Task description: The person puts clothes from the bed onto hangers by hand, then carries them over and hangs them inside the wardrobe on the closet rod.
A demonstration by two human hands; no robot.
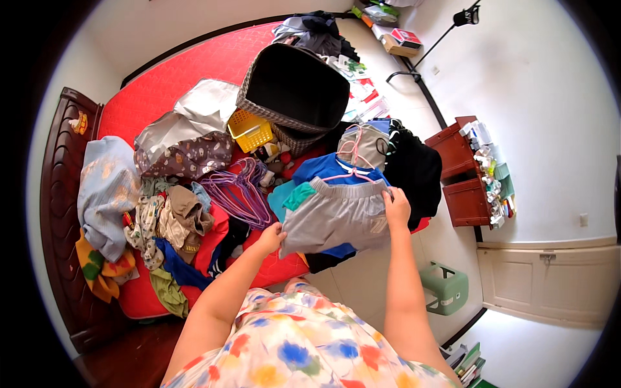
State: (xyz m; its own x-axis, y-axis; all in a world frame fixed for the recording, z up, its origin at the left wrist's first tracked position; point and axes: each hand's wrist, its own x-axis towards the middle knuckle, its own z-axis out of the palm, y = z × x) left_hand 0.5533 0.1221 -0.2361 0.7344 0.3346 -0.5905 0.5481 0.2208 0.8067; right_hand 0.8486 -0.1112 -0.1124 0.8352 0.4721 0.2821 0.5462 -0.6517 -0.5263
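Grey shorts with an elastic waist are spread between my two hands. My left hand pinches their left edge, and my right hand grips the right side near the waistband. Behind the waistband shows a pink hanger, with a blue shirt beneath it. Another grey garment lies just beyond, next to a heap of black clothing. Left of the shorts is a bundle of purple hangers on the bed.
Mixed clothes are piled on the red bed. A large dark fabric bin and a yellow basket stand beyond the hangers. To the right are a green plastic stool and a reddish-brown cabinet.
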